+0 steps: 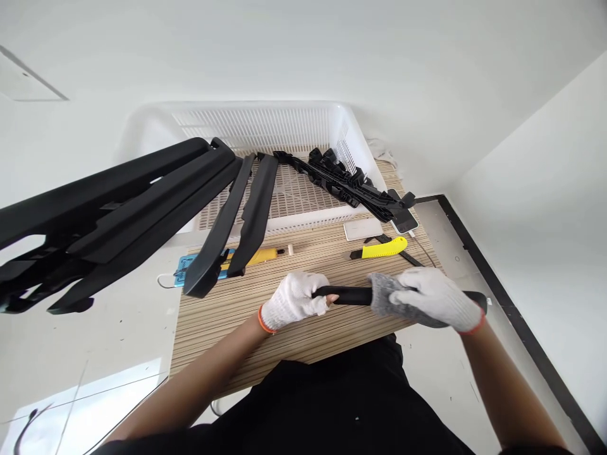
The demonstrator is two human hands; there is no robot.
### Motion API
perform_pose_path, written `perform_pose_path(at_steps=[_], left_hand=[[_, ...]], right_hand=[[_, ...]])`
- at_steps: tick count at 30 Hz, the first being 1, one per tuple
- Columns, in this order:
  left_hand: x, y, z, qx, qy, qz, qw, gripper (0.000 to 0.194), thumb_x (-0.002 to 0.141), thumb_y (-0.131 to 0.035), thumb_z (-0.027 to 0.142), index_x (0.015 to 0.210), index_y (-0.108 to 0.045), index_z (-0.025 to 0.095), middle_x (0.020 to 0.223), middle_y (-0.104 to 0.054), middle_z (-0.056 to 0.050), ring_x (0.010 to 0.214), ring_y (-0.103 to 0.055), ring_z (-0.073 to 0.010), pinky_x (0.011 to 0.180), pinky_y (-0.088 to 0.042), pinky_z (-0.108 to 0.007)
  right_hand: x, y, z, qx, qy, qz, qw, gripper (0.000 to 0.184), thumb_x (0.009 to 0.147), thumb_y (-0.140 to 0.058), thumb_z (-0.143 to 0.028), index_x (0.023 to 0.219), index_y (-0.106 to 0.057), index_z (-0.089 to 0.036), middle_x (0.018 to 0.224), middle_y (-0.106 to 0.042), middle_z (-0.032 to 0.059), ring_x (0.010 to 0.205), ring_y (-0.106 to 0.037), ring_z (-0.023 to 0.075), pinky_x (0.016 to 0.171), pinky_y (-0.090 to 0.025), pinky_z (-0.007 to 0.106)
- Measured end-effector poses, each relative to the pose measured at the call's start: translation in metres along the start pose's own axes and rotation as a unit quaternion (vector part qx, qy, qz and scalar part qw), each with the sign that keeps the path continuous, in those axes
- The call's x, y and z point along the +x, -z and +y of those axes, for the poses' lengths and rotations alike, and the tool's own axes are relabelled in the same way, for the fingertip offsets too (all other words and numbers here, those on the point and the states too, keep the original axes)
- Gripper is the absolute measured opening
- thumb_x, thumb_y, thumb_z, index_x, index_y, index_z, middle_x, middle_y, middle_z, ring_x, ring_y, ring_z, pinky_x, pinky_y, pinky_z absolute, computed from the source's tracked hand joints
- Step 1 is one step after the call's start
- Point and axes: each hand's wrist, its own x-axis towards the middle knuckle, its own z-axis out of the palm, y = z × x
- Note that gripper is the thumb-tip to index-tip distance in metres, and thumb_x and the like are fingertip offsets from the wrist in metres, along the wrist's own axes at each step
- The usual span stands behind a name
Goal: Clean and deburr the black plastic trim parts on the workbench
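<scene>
A long black plastic trim piece (349, 295) lies crosswise in front of me above the wooden table. My left hand (298, 298), in a white knit glove with an orange cuff, is closed around its left end; a bare fingertip shows. Farther right, my right hand (429, 296), gloved the same way, presses a grey cloth (383, 294) around the piece. Its wide right end sticks out past my right wrist. A yellow utility knife (384, 248) rests on the table just beyond my right hand.
A white plastic basket (303, 215) stands at the back, with black trim pieces (156, 189) leaning out leftward and more black parts (341, 180) at its right. Nearby on the table (227, 341) are a phone (403, 218), a white box (363, 229) and a yellow tool (263, 255).
</scene>
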Motion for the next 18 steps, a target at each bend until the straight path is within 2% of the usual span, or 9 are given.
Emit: perform_pose_path(at_steps=[3, 6, 8, 10, 13, 16, 18], left_hand=[[0.002, -0.006, -0.005, 0.073, -0.013, 0.023, 0.997, 0.074, 0.092, -0.033, 0.081, 0.068, -0.063, 0.017, 0.061, -0.061, -0.004, 0.056, -0.048, -0.0108, 0.054, -0.022, -0.025], [0.001, -0.007, -0.011, 0.119, 0.009, 0.03, 0.992, 0.084, 0.086, -0.025, 0.091, 0.069, -0.061, 0.018, 0.062, -0.061, -0.005, 0.056, -0.047, -0.0121, 0.055, -0.02, -0.025], [0.0, -0.006, -0.015, 0.139, 0.033, 0.034, 0.989, 0.086, 0.083, -0.024, 0.095, 0.068, -0.059, 0.018, 0.062, -0.061, -0.006, 0.057, -0.047, -0.013, 0.056, -0.019, -0.026], [-0.002, -0.004, -0.017, 0.158, 0.045, 0.044, 0.985, 0.085, 0.084, -0.025, 0.094, 0.068, -0.059, 0.018, 0.064, -0.061, -0.007, 0.058, -0.048, -0.014, 0.056, -0.018, -0.026], [-0.004, 0.0, -0.018, 0.171, 0.055, 0.052, 0.982, 0.084, 0.086, -0.025, 0.093, 0.068, -0.06, 0.019, 0.064, -0.062, -0.008, 0.058, -0.048, -0.0147, 0.056, -0.018, -0.027], [-0.004, 0.002, -0.019, 0.174, 0.063, 0.054, 0.981, 0.088, 0.085, -0.019, 0.095, 0.069, -0.061, 0.019, 0.063, -0.061, -0.007, 0.057, -0.048, -0.0149, 0.055, -0.017, -0.027], [-0.003, 0.003, -0.018, 0.177, 0.064, 0.061, 0.98, 0.09, 0.087, -0.012, 0.093, 0.071, -0.061, 0.019, 0.065, -0.062, -0.008, 0.058, -0.049, -0.0155, 0.056, -0.018, -0.027]], right_hand=[[0.029, -0.019, -0.029, -0.007, 0.037, 0.016, 0.999, 0.04, 0.096, -0.066, -0.045, 0.068, -0.055, -0.019, 0.07, -0.057, -0.003, 0.067, -0.05, 0.0119, 0.064, -0.029, 0.028], [0.048, -0.032, -0.053, -0.037, 0.024, 0.068, 0.997, 0.04, 0.096, -0.067, -0.049, 0.071, -0.059, -0.019, 0.072, -0.059, -0.0009, 0.07, -0.052, 0.014, 0.066, -0.028, 0.03], [0.053, -0.035, -0.057, -0.051, 0.015, 0.085, 0.995, 0.038, 0.096, -0.066, -0.049, 0.073, -0.061, -0.02, 0.075, -0.062, 0.0003, 0.072, -0.053, 0.0153, 0.067, -0.028, 0.03], [0.053, -0.031, -0.049, -0.049, 0.021, 0.064, 0.997, 0.036, 0.097, -0.065, -0.047, 0.074, -0.061, -0.02, 0.078, -0.063, 0.0002, 0.073, -0.054, 0.0153, 0.067, -0.029, 0.03], [0.042, -0.014, -0.018, -0.041, 0.01, 0.025, 0.999, 0.033, 0.099, -0.062, -0.044, 0.075, -0.06, -0.021, 0.081, -0.065, 0.0002, 0.074, -0.056, 0.0152, 0.066, -0.031, 0.029], [0.025, 0.005, 0.016, -0.05, -0.045, 0.037, 0.997, 0.033, 0.098, -0.059, -0.044, 0.075, -0.059, -0.021, 0.082, -0.066, 0.001, 0.075, -0.058, 0.0161, 0.066, -0.034, 0.029], [0.018, 0.011, 0.029, -0.056, -0.087, 0.047, 0.994, 0.035, 0.098, -0.058, -0.046, 0.073, -0.059, -0.021, 0.079, -0.065, 0.0007, 0.072, -0.058, 0.0163, 0.064, -0.035, 0.029]])
